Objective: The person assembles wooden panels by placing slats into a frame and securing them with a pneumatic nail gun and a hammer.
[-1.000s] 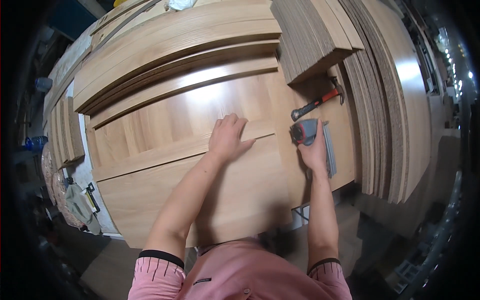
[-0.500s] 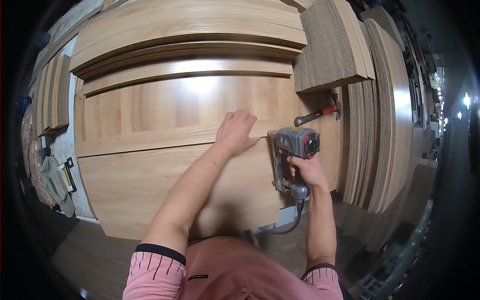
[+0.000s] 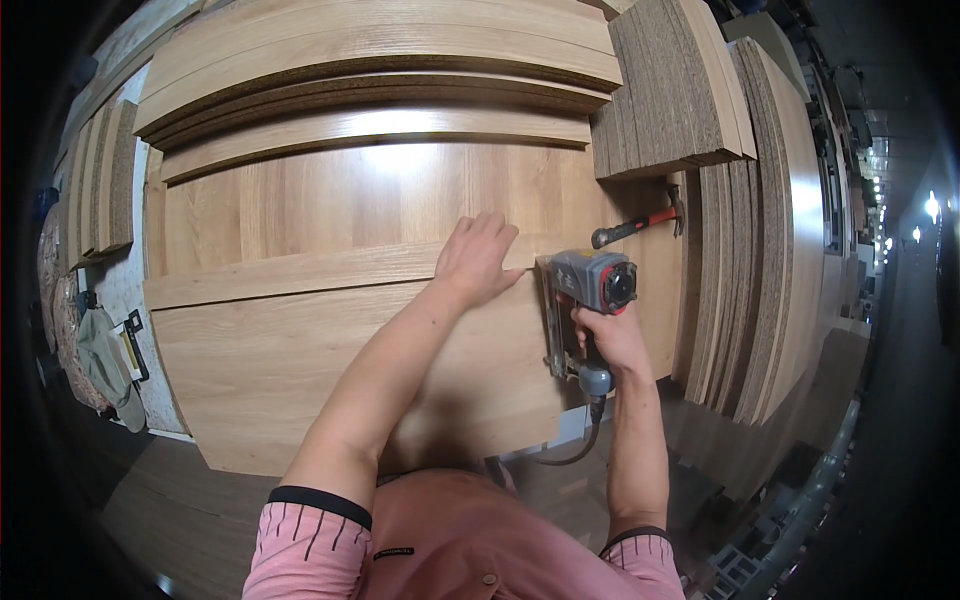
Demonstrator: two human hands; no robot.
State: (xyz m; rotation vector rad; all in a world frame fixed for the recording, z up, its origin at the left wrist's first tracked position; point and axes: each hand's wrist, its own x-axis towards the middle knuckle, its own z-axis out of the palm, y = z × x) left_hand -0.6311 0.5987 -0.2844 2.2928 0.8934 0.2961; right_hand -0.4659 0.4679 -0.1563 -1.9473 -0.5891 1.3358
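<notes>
My right hand is wrapped round the handle of a grey and black air nail gun. Its nose rests at the right end of a narrow wood-look strip, and a dark hose runs down from the handle. Over that strip lies my left hand, palm down, fingers stretched toward the far side and thumb pointing at the nail gun. A wide wood-look panel meets the strip along a dark seam on the near side. Whether the nose presses on the wood I cannot tell.
Beyond the nail gun lies a claw hammer with a red and black handle. Stacked boards line the far side. More chipboard stacks stand at the right, and upright boards at the left near a grey-green cloth.
My view has shifted slightly. The nail gun has tilted a little, its nose still at the strip's right end. My left hand keeps its place on the strip.
</notes>
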